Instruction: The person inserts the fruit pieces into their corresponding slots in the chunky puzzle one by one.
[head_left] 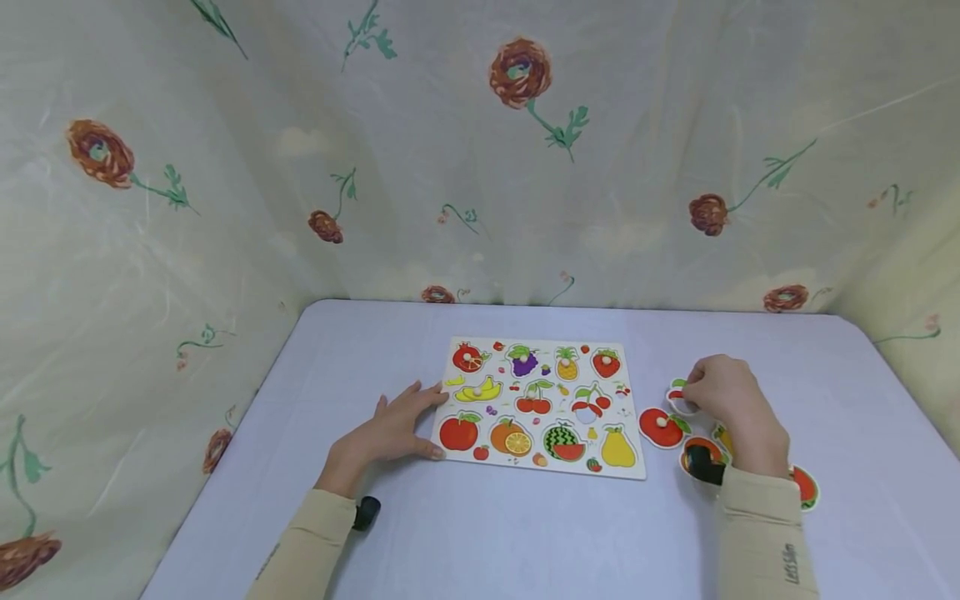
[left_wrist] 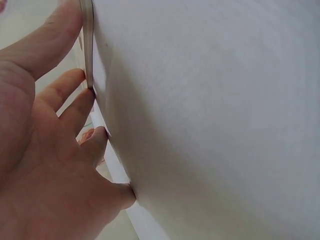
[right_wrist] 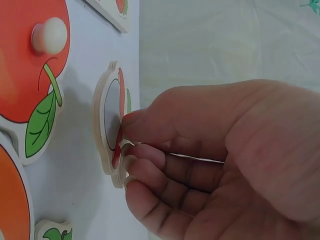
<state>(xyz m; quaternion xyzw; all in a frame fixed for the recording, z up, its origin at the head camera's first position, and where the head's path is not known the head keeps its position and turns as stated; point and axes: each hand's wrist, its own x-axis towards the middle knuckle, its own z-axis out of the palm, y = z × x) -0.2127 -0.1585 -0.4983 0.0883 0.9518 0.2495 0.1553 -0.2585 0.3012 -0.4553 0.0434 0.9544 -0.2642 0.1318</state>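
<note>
while the spread left hand (head_left: 390, 427) touches the board (head_left: 561, 410), the right grip (head_left: 735, 402) pinches a piece (right_wrist: 111, 117) near red fruit (head_left: 660, 428).

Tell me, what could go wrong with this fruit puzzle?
The right hand pinches a small piece, which might slip and drop. That hand is close to the red fruit piece and could bump it out of place. The left hand touches the edge of the puzzle board, so a push might slide it.

right hand (right_wrist: 235, 145) pinches grey-and-red piece (right_wrist: 111, 120) | exact grip partly hidden | knobbed piece (right_wrist: 17, 75) nearby
</note>
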